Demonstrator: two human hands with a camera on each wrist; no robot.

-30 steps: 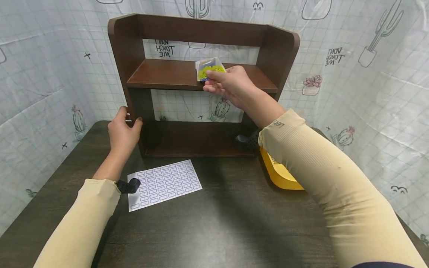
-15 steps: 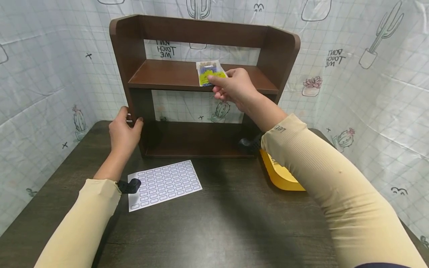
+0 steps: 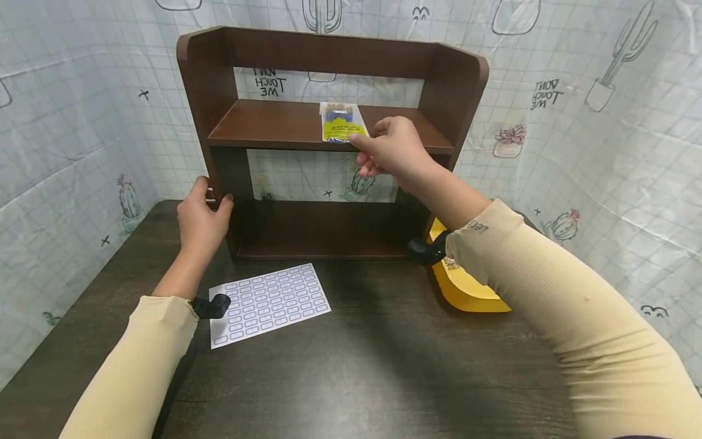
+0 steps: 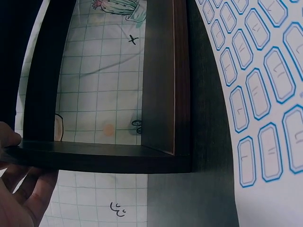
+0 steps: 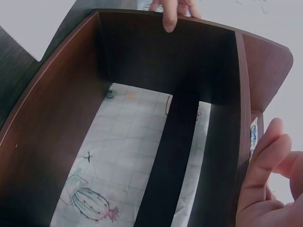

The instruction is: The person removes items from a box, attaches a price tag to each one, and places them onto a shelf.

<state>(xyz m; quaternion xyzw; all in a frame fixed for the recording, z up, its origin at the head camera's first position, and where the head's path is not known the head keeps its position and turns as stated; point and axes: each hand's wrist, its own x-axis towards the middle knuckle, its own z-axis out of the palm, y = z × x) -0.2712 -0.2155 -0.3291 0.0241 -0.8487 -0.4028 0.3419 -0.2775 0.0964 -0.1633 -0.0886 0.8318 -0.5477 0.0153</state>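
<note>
R hand (image 3: pixel 395 147) is easing off pkt (image 3: pixel 341 122), thumb/fingers apart; L hand (image 3: pixel 200 213) is clamping shelf unit (image 3: pixel 329 53). I'm seeing yellow tray (image 3: pixel 466 297) on head cam only, contents unclear.

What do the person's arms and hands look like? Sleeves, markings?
Left sleeve and right sleeve are cream, the right with small dark lettering near the wrist. Left wrist unit and right wrist unit are black. Left hand and right hand: no gloves.
</note>
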